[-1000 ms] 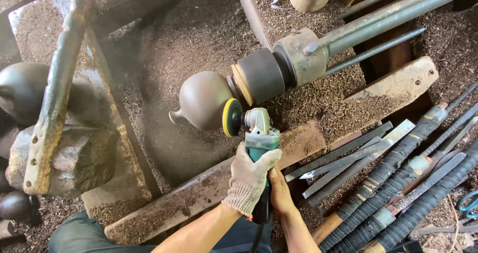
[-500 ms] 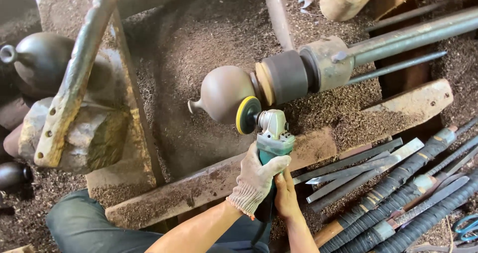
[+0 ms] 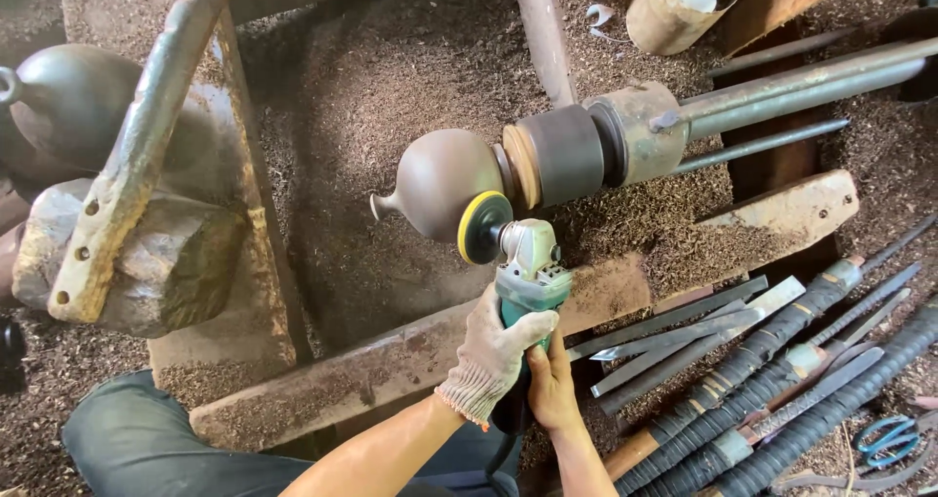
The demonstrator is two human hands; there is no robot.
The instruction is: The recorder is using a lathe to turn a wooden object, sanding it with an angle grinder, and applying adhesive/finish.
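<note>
We wrap gloved left hand [image 3: 493, 355] and bare right hand [image 3: 552, 385] around the grinder [image 3: 523, 272]; best keep its yellow disc [image 3: 483, 227] light and flat on the vase [image 3: 440, 184].

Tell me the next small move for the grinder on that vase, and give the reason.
Probably slide the angle grinder sideways toward the vase's neck. Its yellow disc sits on the lower belly of the dark wooden vase, while the narrow neck lies untouched to the left. Left hand and right hand grip the handle.
</note>
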